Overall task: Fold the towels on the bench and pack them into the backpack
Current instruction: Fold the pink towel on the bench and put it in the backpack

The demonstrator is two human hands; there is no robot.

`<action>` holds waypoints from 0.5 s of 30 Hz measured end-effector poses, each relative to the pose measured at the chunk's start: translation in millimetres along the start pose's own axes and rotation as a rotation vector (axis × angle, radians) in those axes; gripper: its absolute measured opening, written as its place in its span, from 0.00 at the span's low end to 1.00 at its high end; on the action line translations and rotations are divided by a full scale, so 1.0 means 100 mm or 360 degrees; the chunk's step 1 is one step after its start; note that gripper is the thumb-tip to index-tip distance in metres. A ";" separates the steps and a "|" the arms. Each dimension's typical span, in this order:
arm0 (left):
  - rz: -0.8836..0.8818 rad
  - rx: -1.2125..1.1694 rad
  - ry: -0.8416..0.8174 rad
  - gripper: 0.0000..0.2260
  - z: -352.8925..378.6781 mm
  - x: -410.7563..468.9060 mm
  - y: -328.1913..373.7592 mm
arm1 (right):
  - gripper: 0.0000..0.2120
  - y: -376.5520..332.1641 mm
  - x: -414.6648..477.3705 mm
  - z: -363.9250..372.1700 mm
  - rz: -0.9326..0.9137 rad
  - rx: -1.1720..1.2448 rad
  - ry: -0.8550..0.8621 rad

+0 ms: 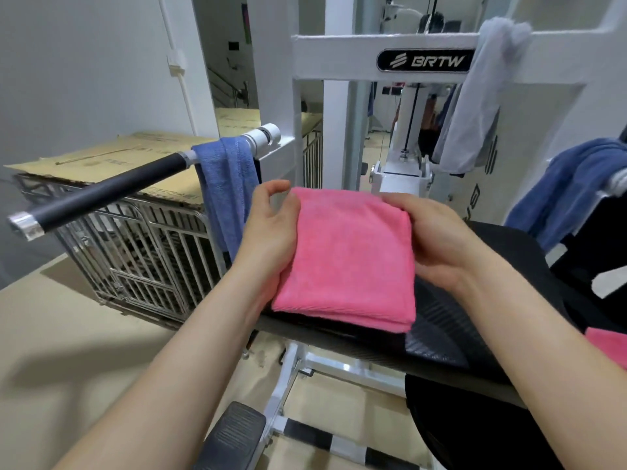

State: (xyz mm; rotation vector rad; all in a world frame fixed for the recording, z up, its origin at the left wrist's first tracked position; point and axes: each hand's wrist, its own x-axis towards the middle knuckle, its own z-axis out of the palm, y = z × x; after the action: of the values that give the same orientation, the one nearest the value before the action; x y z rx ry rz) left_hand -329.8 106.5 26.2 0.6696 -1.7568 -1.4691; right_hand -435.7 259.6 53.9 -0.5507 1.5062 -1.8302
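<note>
Here your left hand [271, 232] and right hand [437, 239] hold the folded pink towel [349, 259] on the black counter [441, 337], fingers [395, 200] curled round its side edges. Behind, a blue towel [227, 184] hangs over the bar [101, 195], a grey towel [475, 106] higher up.

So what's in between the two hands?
The folded pink towel, lying on the black bench. The left hand holds its left edge and the right hand its right edge, as the head view shows.
</note>
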 end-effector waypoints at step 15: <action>0.0588 0.2001 -0.0077 0.10 0.23 0.00 -0.35 | 0.20 0.60 0.31 -0.19 -0.1318 -0.2813 0.0518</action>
State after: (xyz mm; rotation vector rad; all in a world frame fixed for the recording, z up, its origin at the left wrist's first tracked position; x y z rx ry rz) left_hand -351.1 112.7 -9.6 0.8066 -2.5685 0.0106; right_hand -455.5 244.7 -11.6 -1.8838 3.2043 -0.4095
